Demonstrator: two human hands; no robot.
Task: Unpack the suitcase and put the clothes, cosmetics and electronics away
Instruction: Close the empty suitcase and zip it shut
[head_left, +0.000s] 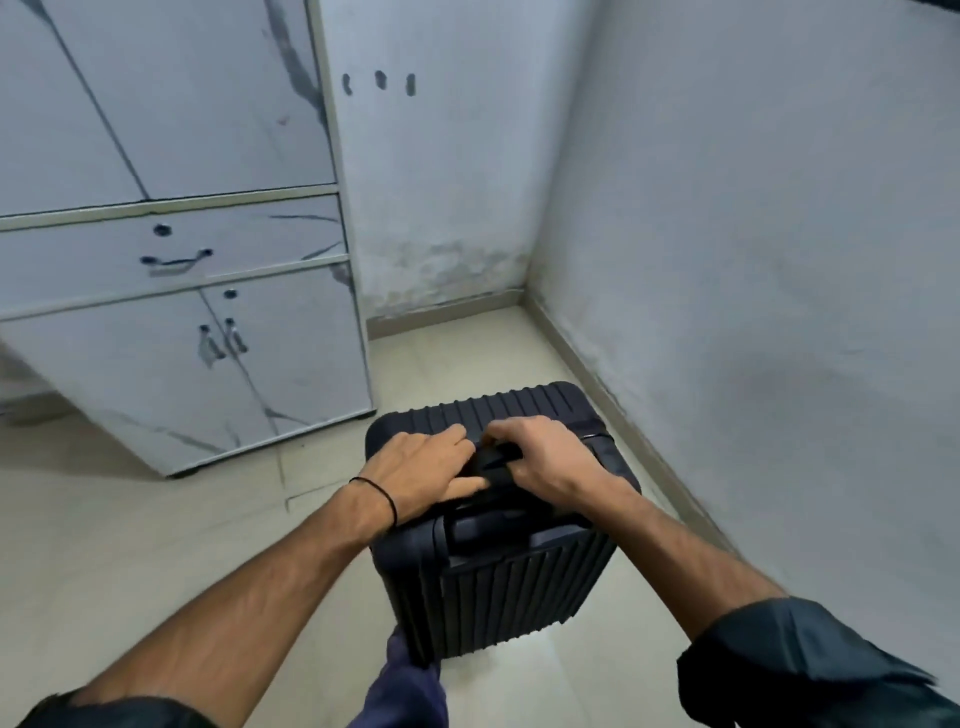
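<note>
1. Cabinet (171, 322): we see it at the far left, its drawer (171, 249) and doors all closed. We judge it the likely place for the unpacked things.
2. Floor (130, 519) and wall (753, 260): pale tiles run to the far corner, and the wall rises along the right.
3. Suitcase (498, 587): dark and ribbed, it stands upright on the floor just in front of us, near the right wall and near the cabinet's corner. It is closed, and we see no clothes, cosmetics or electronics.
4. Left hand (421, 467) and right hand (545, 462): both sit on top of the suitcase with fingers curled, each clamped on one end of the handle.
5. Handle (496, 457): this black bar shows only between the two hands.
6. Step in hand, as we judge it: the very start, positioning the case, with nothing unpacked yet.
7. Next move, in our view: lay the case flat where the lid has room to swing, then find the zip or latches, which we cannot make out.
</note>
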